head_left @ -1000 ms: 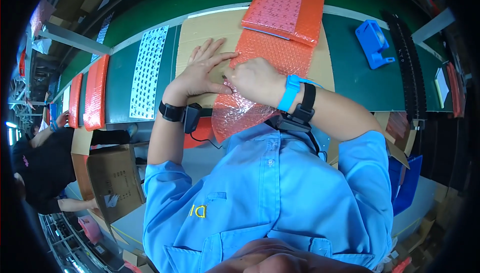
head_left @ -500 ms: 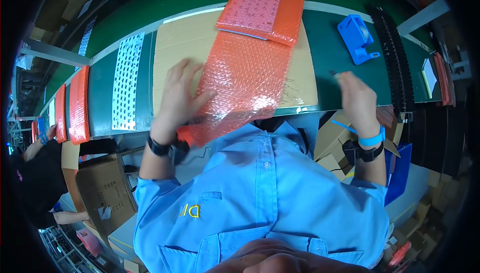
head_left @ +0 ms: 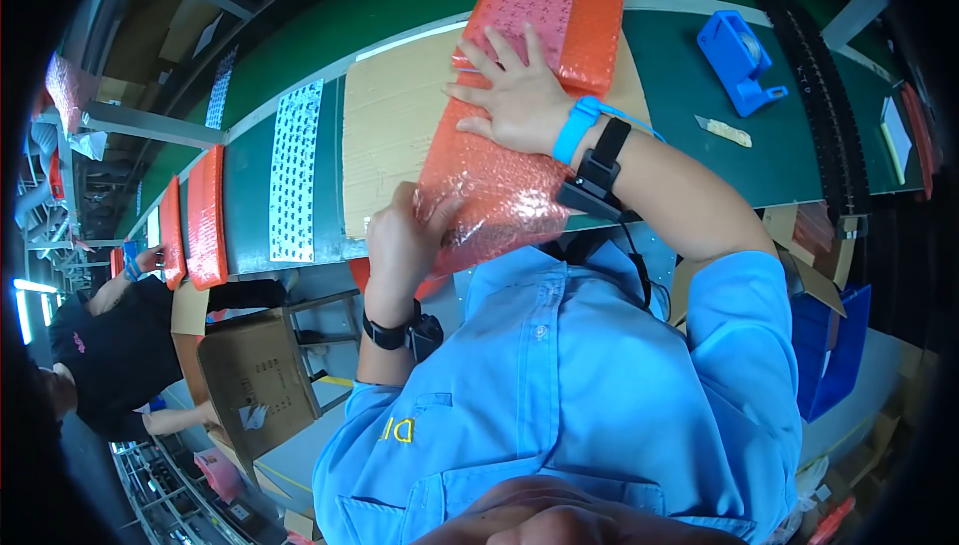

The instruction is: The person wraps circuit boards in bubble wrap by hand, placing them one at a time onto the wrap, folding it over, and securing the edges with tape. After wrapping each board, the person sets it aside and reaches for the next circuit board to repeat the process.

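Red bubble wrap runs down over the cardboard sheet, from a wrapped packet at that sheet's far edge to a loose end drooping past its near edge. The packet, glossy orange-red with a paler patterned band along its left, reaches beyond the cardboard's far side.

Over the right half of the cardboard, the person's right hand is spread wide, palm down, its fingers splayed over the packet's lower part and its palm above the wrap. A bright blue band circles that wrist, with a black strap beside it. At the cardboard's near edge, the left hand is narrow, fingers bent and thumb stretched toward the wrap's left border; whether it grips the film cannot be told.

Just right of the cardboard, a cutter knife with a pale handle lies on the green table. Farther right of the cardboard stand a blue tape dispenser and then a long black strip. Left of the cardboard lies a white sheet with dark marks, then upright-looking red packs. Well left of the cardboard, a co-worker in black is beside an open carton.
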A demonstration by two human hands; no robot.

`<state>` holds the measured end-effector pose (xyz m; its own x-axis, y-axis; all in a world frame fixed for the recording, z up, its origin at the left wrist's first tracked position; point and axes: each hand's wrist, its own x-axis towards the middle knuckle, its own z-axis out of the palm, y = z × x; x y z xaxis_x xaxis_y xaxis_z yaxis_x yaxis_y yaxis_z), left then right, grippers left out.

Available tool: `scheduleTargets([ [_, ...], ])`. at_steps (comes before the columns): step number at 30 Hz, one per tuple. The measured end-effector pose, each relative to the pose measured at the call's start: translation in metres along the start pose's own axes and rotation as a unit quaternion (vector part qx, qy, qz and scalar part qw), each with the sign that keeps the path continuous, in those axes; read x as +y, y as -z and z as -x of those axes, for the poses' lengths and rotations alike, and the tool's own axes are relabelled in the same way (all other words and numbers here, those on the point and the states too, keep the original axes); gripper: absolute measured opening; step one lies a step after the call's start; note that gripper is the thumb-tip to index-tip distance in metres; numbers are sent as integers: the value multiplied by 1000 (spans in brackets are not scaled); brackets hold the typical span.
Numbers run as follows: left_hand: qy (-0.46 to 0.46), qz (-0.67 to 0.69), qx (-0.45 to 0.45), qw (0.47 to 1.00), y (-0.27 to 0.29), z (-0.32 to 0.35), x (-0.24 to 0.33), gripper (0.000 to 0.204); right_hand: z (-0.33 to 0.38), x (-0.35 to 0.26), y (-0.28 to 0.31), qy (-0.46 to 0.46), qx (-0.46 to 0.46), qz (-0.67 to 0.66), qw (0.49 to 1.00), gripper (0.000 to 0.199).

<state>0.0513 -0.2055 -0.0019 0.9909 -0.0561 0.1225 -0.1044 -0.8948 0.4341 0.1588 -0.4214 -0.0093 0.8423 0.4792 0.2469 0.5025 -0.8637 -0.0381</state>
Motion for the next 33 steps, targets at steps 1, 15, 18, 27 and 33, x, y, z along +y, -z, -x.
scheduleTargets([
  [1, 13, -21, -37, 999, 5, 1, 0, 47, -5, -1, -3, 11, -56, 8, 998, 58],
  [15, -75, 283, 159, 943, 70, 49, -76, 16, -2, 0, 0, 39, -79, 14, 996, 56],
  [18, -40, 483, 82, 871, 53, 24, -80, 23, -2, 1, -3, 40, -75, 23, 996, 56],
  [27, -252, 66, -23, 965, 10, -62, -12, 32, 0, 0, 5, 43, -69, 10, 997, 60],
  [33, -316, 83, 7, 945, 11, -57, -4, 22, 43, -9, 30, 84, 10, -197, 977, 72],
])
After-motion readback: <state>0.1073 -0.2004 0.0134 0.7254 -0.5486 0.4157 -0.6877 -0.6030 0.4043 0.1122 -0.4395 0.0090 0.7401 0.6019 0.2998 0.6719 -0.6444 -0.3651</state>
